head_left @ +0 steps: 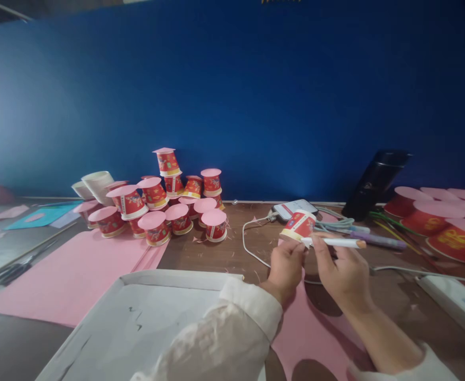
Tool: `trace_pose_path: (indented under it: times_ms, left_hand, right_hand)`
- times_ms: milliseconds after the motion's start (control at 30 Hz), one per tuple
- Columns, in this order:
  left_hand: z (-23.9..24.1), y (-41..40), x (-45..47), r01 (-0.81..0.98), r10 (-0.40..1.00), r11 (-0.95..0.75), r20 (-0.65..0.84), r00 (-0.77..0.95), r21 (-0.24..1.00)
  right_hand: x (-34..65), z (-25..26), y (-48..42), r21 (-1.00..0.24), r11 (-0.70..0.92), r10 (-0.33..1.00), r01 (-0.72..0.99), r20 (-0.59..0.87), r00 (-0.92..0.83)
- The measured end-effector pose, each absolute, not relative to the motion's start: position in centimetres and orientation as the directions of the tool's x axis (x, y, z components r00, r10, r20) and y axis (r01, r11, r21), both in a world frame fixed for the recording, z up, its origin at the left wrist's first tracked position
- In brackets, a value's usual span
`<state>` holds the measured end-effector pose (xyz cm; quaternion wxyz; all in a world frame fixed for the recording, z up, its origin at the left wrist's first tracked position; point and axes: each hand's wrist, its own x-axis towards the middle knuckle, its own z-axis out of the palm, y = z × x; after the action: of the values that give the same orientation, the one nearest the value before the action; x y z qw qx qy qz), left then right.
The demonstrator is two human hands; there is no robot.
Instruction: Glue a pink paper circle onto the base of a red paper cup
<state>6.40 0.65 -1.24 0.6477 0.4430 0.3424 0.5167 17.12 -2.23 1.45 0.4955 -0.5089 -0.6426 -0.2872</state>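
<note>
A red paper cup with a white and yellow edge sits tilted over the pink paper. My left hand pinches the cup's near edge, though its fingertips are partly hidden. In my right hand is a white marker, held between thumb and fingers, its tip end close to the cup's rim. The pink sheet under my hands has large round cut-outs that show the brown table.
Left stand several red cups topped with pink discs, some stacked. A white tray and pink sheets lie in front. Behind my hands are a phone with a cable, a black bottle and a purple marker. A power strip lies right.
</note>
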Motion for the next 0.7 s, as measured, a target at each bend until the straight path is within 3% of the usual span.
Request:
trace_pose_path:
  times_ms: [467, 700]
  left_hand:
    - [-1.2, 0.7, 6.3, -0.424, 0.968, 0.117, -0.007, 0.252, 0.898]
    - [-1.1, 0.9, 6.3, -0.460, 0.967, 0.116, 0.004, 0.253, 0.880]
  right_hand:
    - [17.8, 0.1, -1.8, -0.289, 0.189, 0.468, 0.939, 0.867, 0.173]
    - [17.9, 0.3, -1.9, -0.251, 0.215, 0.465, 0.944, 0.876, 0.127]
